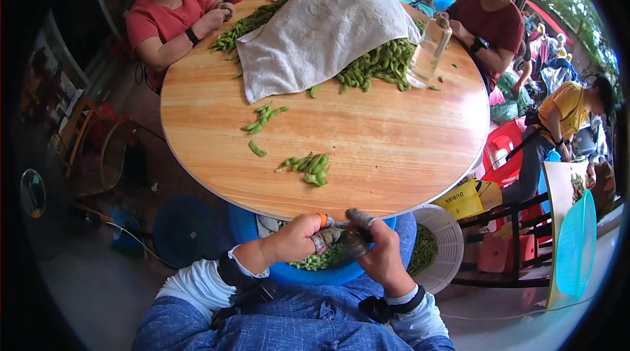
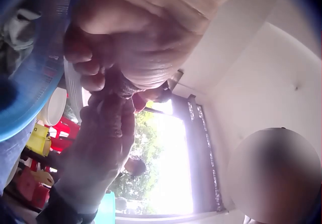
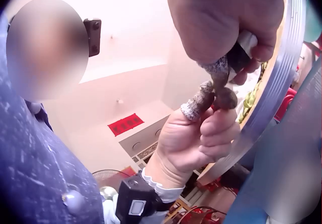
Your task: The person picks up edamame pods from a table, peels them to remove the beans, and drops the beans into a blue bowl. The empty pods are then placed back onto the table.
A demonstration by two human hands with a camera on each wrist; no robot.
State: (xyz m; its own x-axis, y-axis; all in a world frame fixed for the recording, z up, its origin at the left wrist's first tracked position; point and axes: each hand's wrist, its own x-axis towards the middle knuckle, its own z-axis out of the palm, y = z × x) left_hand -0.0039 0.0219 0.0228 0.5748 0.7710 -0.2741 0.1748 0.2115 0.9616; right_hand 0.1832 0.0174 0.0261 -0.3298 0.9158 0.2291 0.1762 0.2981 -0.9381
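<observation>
Both hands meet over a blue tub (image 1: 262,266) of shelled green beans (image 1: 315,260), just off the table's front edge. My left hand (image 1: 298,239) has its fingers curled, with worn grey coverings on thumb and forefinger. My right hand (image 1: 380,252) faces it and also wears dark finger coverings. In the right wrist view, the left thumb and forefinger (image 3: 226,98) come together right below the right hand (image 3: 226,23). I cannot tell what lies between the fingertips. On the round wooden table (image 1: 394,134), a small cluster of green soybean pods (image 1: 312,167) lies nearest the hands.
A towel (image 1: 321,29) covers a large pod heap (image 1: 377,65). Loose pods (image 1: 264,119) lie left of centre. A clear bottle (image 1: 430,49) stands at the right. Two people sit across the table. A white basket (image 1: 449,246) with beans stands right of the tub.
</observation>
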